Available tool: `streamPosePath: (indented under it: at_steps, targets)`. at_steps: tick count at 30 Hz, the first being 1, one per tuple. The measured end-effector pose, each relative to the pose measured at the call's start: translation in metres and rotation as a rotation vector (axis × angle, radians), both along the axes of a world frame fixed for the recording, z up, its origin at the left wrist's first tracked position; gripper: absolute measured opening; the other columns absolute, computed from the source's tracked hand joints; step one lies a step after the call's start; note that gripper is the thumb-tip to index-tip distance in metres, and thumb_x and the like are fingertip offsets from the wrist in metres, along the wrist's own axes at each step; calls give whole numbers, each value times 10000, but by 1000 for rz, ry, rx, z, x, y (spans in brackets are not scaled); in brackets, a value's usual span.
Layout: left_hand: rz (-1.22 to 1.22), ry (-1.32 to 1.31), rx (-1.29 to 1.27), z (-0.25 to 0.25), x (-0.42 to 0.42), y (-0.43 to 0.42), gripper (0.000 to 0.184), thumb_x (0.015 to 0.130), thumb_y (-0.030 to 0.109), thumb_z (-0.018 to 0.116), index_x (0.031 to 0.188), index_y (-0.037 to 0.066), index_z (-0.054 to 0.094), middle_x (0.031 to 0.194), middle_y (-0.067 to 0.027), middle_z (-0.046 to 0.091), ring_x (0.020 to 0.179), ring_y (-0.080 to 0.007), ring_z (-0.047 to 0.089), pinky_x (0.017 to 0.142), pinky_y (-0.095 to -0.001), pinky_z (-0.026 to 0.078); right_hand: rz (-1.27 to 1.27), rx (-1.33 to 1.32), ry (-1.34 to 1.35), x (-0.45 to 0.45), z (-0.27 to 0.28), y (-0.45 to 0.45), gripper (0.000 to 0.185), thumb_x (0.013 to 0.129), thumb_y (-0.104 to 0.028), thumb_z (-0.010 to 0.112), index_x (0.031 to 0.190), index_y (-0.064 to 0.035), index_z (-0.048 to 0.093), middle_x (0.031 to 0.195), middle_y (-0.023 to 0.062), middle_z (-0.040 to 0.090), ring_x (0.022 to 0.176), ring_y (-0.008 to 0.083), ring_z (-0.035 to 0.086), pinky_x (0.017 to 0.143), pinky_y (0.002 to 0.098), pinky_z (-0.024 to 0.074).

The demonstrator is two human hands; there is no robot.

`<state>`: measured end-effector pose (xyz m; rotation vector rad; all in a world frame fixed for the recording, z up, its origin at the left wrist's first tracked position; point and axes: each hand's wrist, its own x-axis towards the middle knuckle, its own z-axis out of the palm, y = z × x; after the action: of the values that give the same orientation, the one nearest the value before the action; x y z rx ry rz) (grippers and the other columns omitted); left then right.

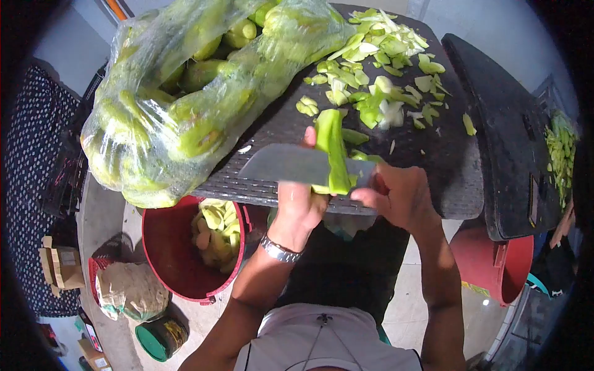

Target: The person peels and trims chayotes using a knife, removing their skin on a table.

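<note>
My left hand (299, 203), with a metal watch at the wrist, is closed around a long, partly peeled green mango (335, 151), held tilted above the dark board. My right hand (401, 195) grips the handle of a broad knife (281, 164). The blade points left and crosses the mango, its middle hidden behind the fruit. Beyond my hands, pale green peelings (383, 102) lie scattered on the dark ribbed board (448, 173). To the left, a clear plastic bag (210, 111) full of green mangoes rests on the board.
Below the board's left edge stands a red bucket (158, 253) with pale peeled pieces (218, 232) inside. Another red bucket (486, 260) is at the right, under a dark panel (504, 142). A sack (133, 287) and a green-lidded tub (158, 340) stand at lower left.
</note>
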<state>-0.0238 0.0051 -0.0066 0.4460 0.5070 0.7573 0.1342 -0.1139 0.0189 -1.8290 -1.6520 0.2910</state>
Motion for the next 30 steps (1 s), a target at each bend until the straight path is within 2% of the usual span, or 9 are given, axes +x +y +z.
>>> streamPosePath:
  at_steps: [6,8,9,11,14,17,19,26,30]
  targets:
    - [-33,23,13,7,0,-2,491,1034,468,590,1281,44,619,1058,-81,706,918,-206,701,748,-369,588,59,33,-31,-7,5,-4,550,869,-517,782,765,-18,577,598,131,584,529,343,617,516,425,458]
    - [54,113,-70,12,1,-12,549,1042,495,537,1302,16,604,1032,-117,717,893,-229,709,724,-365,593,-99,-37,-63,10,4,3,548,884,-538,765,765,-27,605,607,141,609,571,366,655,543,443,495]
    - [-16,98,-33,4,-4,-8,555,1052,500,500,1294,11,603,1010,-131,712,850,-241,717,576,-324,570,-176,-70,-79,23,2,9,549,891,-549,757,765,-32,619,611,145,622,592,378,673,557,452,513]
    - [-112,59,-4,18,-8,-8,538,1054,491,502,1293,19,602,1011,-133,706,832,-248,716,509,-303,533,-302,48,-130,57,-23,18,610,928,-605,688,760,-24,606,610,178,594,572,408,626,555,482,486]
    - [-142,10,-23,26,-6,-6,501,1067,476,487,1288,42,608,1011,-112,701,831,-264,706,538,-312,523,-476,-35,163,99,-23,33,674,967,-664,589,785,-15,604,551,139,527,470,373,533,522,457,468]
    - [-88,60,-41,28,-1,-4,496,1075,475,476,1285,47,610,1022,-98,699,853,-264,699,588,-333,530,-224,-557,1387,102,18,31,775,945,-832,418,678,-108,497,489,14,391,380,113,400,375,318,332]
    - [-64,81,-7,24,-1,-1,493,1078,473,472,1284,46,609,1035,-91,696,880,-260,696,615,-347,533,-263,-588,1391,81,18,25,732,984,-733,483,808,-29,580,512,36,378,441,197,444,443,342,388]
    - [67,65,-69,13,7,0,447,1036,460,591,1264,78,640,1025,-63,706,868,-209,694,726,-340,559,-53,-121,163,-31,25,-1,549,891,-527,771,754,-23,600,573,120,609,518,335,655,519,426,509]
    - [2,74,68,4,0,0,435,1010,467,634,1226,91,669,1016,-48,708,878,-178,689,778,-337,560,4,-88,-42,-39,15,-2,579,855,-590,775,717,-59,588,582,109,631,537,337,679,514,435,529]
